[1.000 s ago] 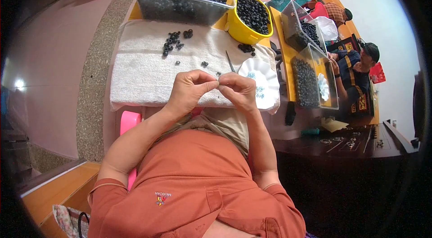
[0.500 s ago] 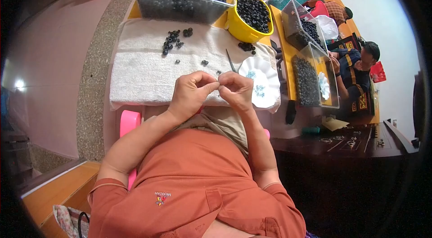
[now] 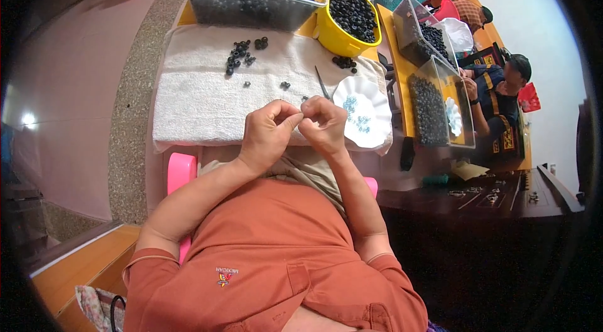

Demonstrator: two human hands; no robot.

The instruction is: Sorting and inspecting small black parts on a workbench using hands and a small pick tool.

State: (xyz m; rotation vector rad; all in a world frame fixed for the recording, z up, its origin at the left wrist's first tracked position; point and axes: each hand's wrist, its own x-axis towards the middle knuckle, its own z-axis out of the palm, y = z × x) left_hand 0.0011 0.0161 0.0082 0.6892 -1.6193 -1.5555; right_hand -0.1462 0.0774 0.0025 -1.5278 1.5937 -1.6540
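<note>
My left hand [image 3: 269, 136] and my right hand [image 3: 326, 126] meet over the near edge of a white towel [image 3: 195, 99]. Thumb and fingers of each are pinched together, tip to tip; whatever lies between them is too small or hidden to name. Just right of my right hand sits a white scalloped plate [image 3: 370, 93] with tiny blue pieces [image 3: 360, 122] on it. Dark, thin tweezers [image 3: 322, 82] rest at the plate's left side. Beyond my hands lie a loose group of black, round, ring-like parts [image 3: 237, 55] and a few small dark ones [image 3: 285, 85].
At the towel's far side stand a clear bin [image 3: 251, 8] and a yellow basket [image 3: 347, 40], both full of black parts. Clear bins [image 3: 433, 112] on another table are at right, where a person [image 3: 490, 96] sits working. Pink stool parts [image 3: 181, 172] flank my legs.
Both hands have shifted slightly left, still pinched together. The right hand's fingers have curled a little more, and the towel and its parts look the same.
</note>
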